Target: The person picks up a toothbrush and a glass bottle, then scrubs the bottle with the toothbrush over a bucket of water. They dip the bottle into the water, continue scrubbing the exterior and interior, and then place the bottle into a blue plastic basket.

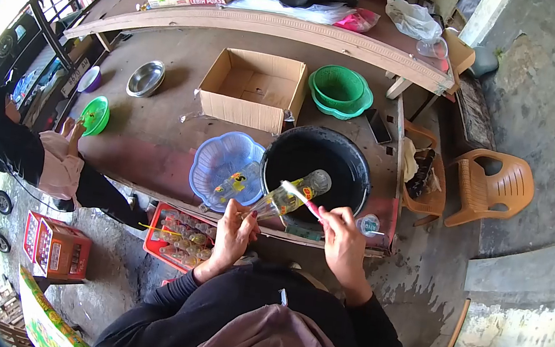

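My left hand [235, 233] is closed round the neck end of a clear glass bottle [281, 200] with yellow and red print. The bottle is tilted, its base over the black tub [359, 158]. In my right hand [341, 241] is a pink and white toothbrush [303, 200], its white head against the bottle's side. Dark liquid seems to lie in the tub. Left of the tub is a blue plastic basket [213, 154] with another printed glass bottle [241, 181] in it.
Behind stand a cardboard box [247, 109] and green basins [342, 92]. A phone [378, 126] lies to the right. A red crate of bottles [159, 236] is below the table edge. A person [46, 155] stands at the left by a green bowl [95, 116].
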Tool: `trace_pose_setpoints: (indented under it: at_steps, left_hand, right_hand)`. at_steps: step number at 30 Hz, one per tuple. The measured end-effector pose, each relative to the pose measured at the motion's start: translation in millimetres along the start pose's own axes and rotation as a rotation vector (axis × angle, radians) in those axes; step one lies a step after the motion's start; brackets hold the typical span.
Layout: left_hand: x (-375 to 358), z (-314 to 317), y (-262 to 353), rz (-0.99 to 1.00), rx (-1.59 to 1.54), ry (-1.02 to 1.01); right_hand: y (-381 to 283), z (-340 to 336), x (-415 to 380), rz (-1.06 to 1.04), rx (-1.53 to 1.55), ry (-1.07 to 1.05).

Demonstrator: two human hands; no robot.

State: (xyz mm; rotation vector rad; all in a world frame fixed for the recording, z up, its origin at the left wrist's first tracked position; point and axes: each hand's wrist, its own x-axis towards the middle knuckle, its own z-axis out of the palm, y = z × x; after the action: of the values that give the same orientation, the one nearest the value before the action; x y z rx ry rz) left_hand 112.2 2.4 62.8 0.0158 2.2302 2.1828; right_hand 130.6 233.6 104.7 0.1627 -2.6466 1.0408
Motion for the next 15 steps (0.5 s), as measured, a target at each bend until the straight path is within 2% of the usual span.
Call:
trace_pose_setpoints:
  at_steps: [3, 5, 8, 9, 11, 12, 13, 15]
  left_hand:
    - [-7, 2, 1, 0.017, 0.089, 0.012]
    - [-10, 6, -2, 0.055, 0.135, 0.017]
    - [-16, 9, 0, 0.102, 0.257, 0.021]
    - [-16, 10, 1, 0.123, 0.320, 0.022]
    - [-17, 9, -7, 0.146, 0.326, 0.026]
    - [-18, 9, -2, 0.197, 0.399, 0.024]
    - [-18, 10, 0, 0.252, 0.472, 0.023]
    - [-14, 10, -4, 0.317, 0.466, 0.012]
  right_hand:
    - [55, 4, 9, 0.146, -0.190, 0.152]
    - [61, -2, 14, 0.227, -0.241, 0.206]
    - [16, -5, 8, 0.012, -0.066, 0.101]
    - [11, -3, 5, 0.006, -0.030, 0.018]
    - [28, -2, 9, 0.123, -0.125, 0.059]
    - [47, -5, 13, 0.171, -0.303, 0.078]
    - [59, -8, 16, 0.182, -0.320, 0.177]
    - [52, -11, 13, 0.157, -0.302, 0.199]
